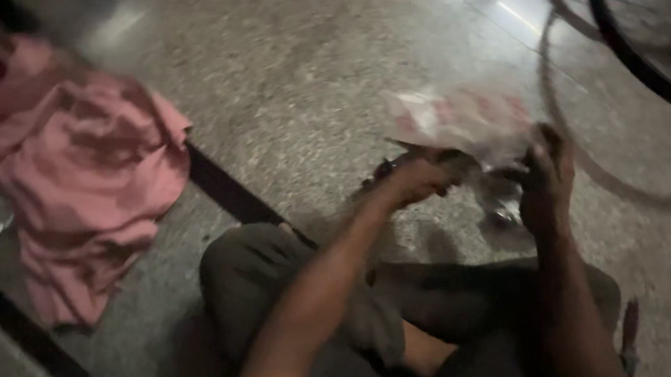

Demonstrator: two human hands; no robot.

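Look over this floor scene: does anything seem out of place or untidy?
Yes. A pink cloth lies crumpled on the stone floor at the left, bunched, not folded. Both hands hold a blurred clear bag.

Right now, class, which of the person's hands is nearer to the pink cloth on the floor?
The left hand. It sits between the pink cloth and the right hand, though apart from the cloth. The right hand is farther off, on the side toward the bicycle wheel.
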